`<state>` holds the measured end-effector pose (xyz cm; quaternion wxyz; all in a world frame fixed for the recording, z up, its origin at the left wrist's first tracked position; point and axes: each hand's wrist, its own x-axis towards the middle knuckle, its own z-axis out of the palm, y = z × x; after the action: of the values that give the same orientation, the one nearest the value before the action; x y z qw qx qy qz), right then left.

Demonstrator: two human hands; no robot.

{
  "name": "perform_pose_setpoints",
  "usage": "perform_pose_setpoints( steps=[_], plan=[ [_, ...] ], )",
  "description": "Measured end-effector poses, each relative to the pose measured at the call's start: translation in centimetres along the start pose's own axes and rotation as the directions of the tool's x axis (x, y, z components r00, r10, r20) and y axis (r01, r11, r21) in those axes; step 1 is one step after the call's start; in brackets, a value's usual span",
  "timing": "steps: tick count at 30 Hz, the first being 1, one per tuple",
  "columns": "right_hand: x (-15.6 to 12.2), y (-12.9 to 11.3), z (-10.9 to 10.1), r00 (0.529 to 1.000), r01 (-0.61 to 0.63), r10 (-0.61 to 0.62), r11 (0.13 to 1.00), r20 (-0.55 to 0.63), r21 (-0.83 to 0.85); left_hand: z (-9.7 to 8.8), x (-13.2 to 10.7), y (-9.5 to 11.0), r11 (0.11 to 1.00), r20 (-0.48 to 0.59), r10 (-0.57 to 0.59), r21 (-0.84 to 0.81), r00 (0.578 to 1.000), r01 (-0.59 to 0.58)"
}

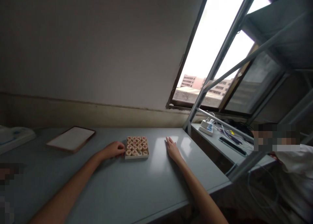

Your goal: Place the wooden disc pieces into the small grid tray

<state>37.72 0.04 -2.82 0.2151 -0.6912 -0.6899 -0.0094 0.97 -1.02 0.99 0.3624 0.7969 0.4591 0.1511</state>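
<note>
Curled fingers of the left hand (114, 150) press against the left side of the shallow square box of round wooden chess pieces (136, 147), gripping nothing outright. The right hand (173, 150) lies flat, fingers spread open and empty, just right of the box. The box sits mid-way along the pale grey counter (137, 185), toward its far edge. A white board with a brown frame (70, 138) lies near the far left corner.

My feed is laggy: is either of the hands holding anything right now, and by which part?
Nothing is lifted. The left hand touches the left edge of the box of game pieces; whether it grips is unclear. The right hand lies flat on the table.
</note>
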Motion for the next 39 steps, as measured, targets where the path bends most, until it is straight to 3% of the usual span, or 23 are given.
perform_pose_setpoints(
  steps=[6,13,19,24,28,33,36,39],
  plan=[
    [-1.2,-4.5,-0.1,0.978,0.209,-0.209,0.974,-0.008,0.091,0.0,-0.3,0.3,0.999,-0.033,0.004,0.045,0.999,-0.002],
    [-0.4,-6.8,-1.0,0.986,0.149,-0.13,0.971,-0.108,0.186,0.1,-0.4,0.2,0.997,-0.066,0.032,0.068,0.997,-0.028],
    [-1.0,-7.5,-1.3,0.982,0.123,-0.114,0.991,-0.15,0.051,0.1,-0.4,0.2,0.998,-0.068,0.027,0.053,0.997,-0.024],
    [-0.8,-8.0,-1.2,0.978,0.163,-0.165,0.986,-0.125,-0.02,0.0,-0.6,0.5,0.998,-0.065,0.029,0.061,0.997,-0.025],
    [-0.9,-8.0,-1.7,0.979,0.181,-0.176,0.983,-0.102,0.04,0.0,-0.7,0.6,0.998,-0.06,0.016,0.063,0.998,-0.012],
    [-1.3,-9.5,-2.9,0.916,0.328,-0.245,0.914,-0.319,0.238,-0.1,-0.7,0.5,0.997,-0.059,0.025,0.071,0.998,-0.021],
    [-1.9,-10.9,-3.1,0.878,0.472,-0.399,0.816,-0.265,0.334,-0.1,-0.7,0.5,0.997,-0.058,0.038,0.067,0.998,-0.034],
    [-2.6,-11.7,-2.9,0.846,0.526,-0.515,0.76,-0.141,0.382,-0.1,-0.7,0.6,0.997,-0.055,0.037,0.063,0.998,-0.033]
  ],
)
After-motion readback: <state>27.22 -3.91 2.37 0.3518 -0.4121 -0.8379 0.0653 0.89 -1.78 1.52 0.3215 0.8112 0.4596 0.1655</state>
